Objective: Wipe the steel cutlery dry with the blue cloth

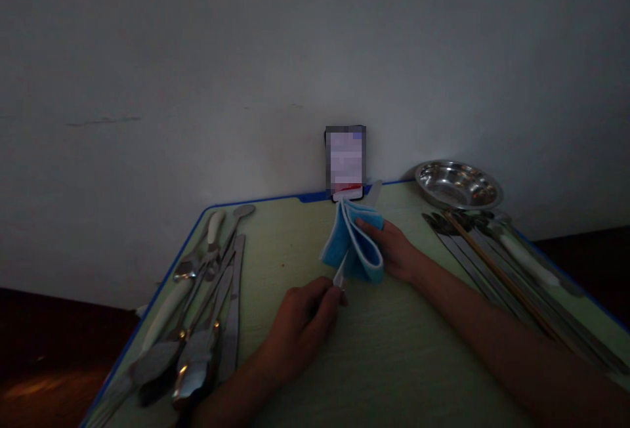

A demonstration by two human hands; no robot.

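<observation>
My left hand [310, 313] is closed, pinching the pale metal end of a table knife [339, 278]. A folded blue cloth [367, 254] with white edging covers the knife's middle. Beyond the cloth, in line with that end, a flat blade tip shows near the phone. My right hand [391, 247] grips the cloth from the right, its thumb on the near fold and its other fingers mostly hidden behind. Both hands are above the middle of the pale green table [283, 237].
Along the left edge lie several spoons, forks and knives [233, 310], some with white handles. More knives and chopsticks [497, 270] lie on the right. A steel bowl [457, 185] stands at the back right. A phone [346, 162] leans against the wall [221, 86].
</observation>
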